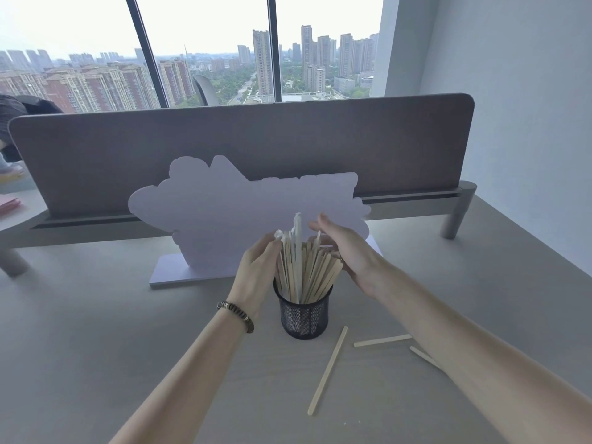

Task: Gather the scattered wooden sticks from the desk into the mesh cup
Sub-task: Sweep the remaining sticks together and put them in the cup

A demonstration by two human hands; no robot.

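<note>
A black mesh cup (304, 318) stands on the desk, packed with a bundle of wooden sticks (304, 264), some in white paper wrappers. My left hand (256, 267) touches the bundle's left side with its fingertips. My right hand (346, 248) lies flat against the bundle's right side, fingers straight. Three loose sticks lie on the desk to the right of the cup: a long one (328, 370) running diagonally, a second (382, 340) nearly level, and a third (424, 356) partly hidden under my right forearm.
A white cut-out sign on a flat base (224, 216) stands just behind the cup. A grey partition screen (243, 139) runs along the desk's back edge. The wall closes the right side.
</note>
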